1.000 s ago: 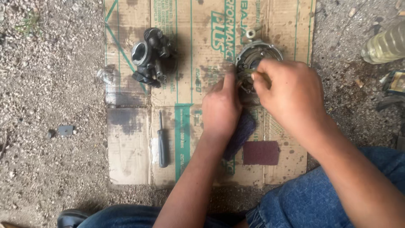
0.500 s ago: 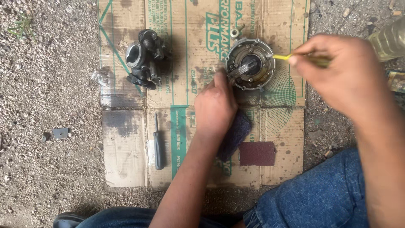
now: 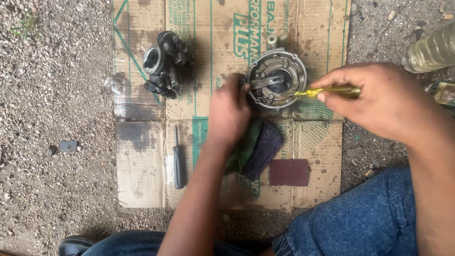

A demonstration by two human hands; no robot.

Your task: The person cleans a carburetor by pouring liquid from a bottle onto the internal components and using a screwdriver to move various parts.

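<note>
On the flattened cardboard [image 3: 142,156], the round metal housing [image 3: 277,78] lies far centre. The left hand [image 3: 227,114] closes against its rim, steadying it; the right hand [image 3: 384,102] pinches the yellow-handled screwdriver [image 3: 327,91], tip inside.

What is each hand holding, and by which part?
The right hand holds a yellow screwdriver by its handle; the left hand grips the round metal part at its edge.

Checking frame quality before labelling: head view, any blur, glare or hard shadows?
Head view: even daylight, soft shadows beside the carburetor body and under the left hand; slight glint on the round metal housing; right hand and yellow-handled screwdriver mildly soft; cardboard sharp.
</note>
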